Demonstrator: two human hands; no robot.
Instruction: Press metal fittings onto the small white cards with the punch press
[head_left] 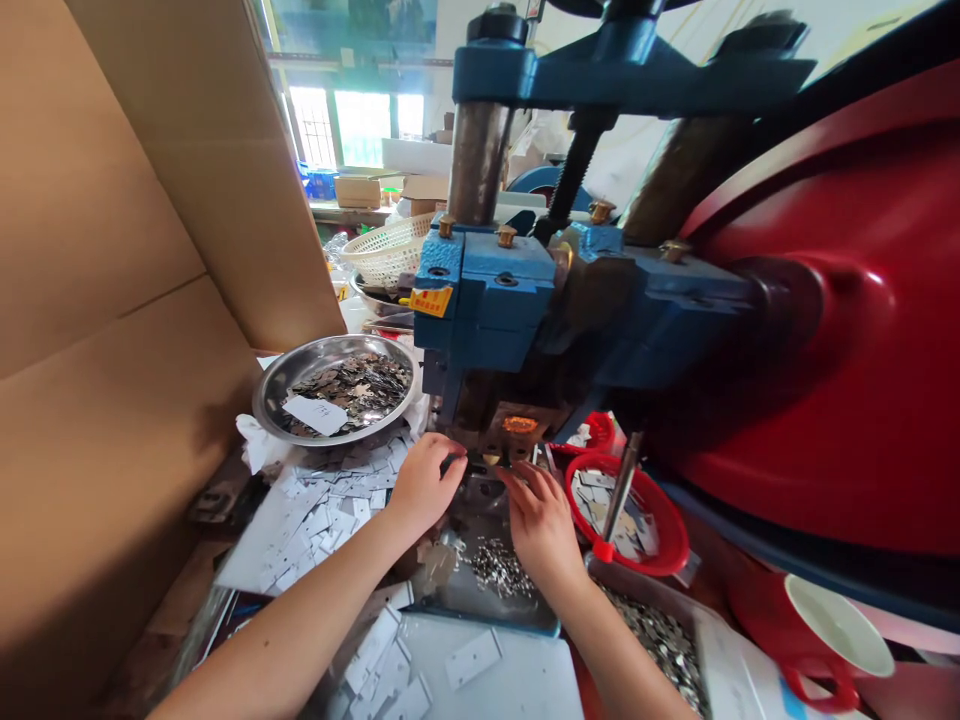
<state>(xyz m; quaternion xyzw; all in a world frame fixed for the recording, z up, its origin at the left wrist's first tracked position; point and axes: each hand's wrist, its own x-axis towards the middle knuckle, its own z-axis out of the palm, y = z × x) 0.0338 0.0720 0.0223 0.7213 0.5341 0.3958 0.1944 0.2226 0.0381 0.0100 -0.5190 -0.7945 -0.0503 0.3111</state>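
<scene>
My left hand (429, 486) reaches to the tool area of a blue press (487, 290), its thumb and forefinger closed together at the die. My right hand (546, 522) is at the other side of the die, fingers bent and close together, tips beside the press's lower part. Whatever lies between the fingertips of either hand is too small or hidden to name. Under the hands, the press bed (480, 520) carries a heap of tiny shiny metal bits (499, 570). Flat white metal plates (386, 650) lie nearest to my forearms.
A steel bowl (262, 400) of dark metal pieces stands left, above scattered pale plates (319, 520). Right are a red basket (679, 530) of plates, a bin of metal scraps (660, 640), a red mug (776, 625) and a big red flywheel (840, 400). Cardboard (135, 300) walls the left.
</scene>
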